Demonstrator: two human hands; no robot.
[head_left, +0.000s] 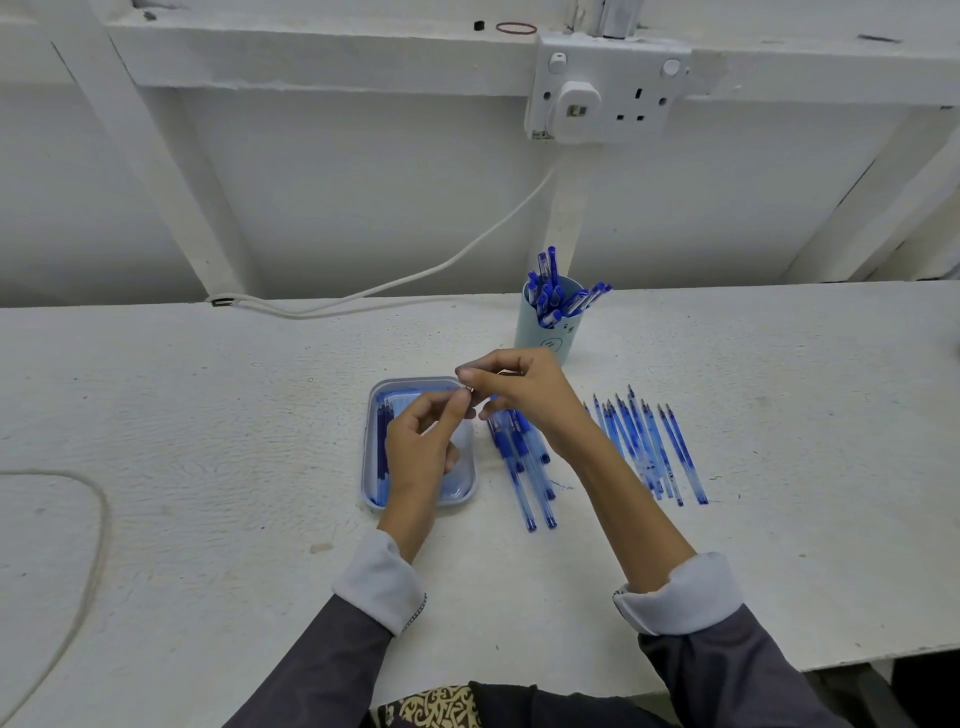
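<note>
Desk (208, 415): we are working above the 12 o'clock rim of the blue tray (457, 496), with loose pens (519, 457) lying at 3 o'clock. The left hand (423, 441) and right hand (519, 395) are each pinching the tiny part (467, 388), grip nearly closed. We are judging that light, aligned fingertip pressure is best.
</note>
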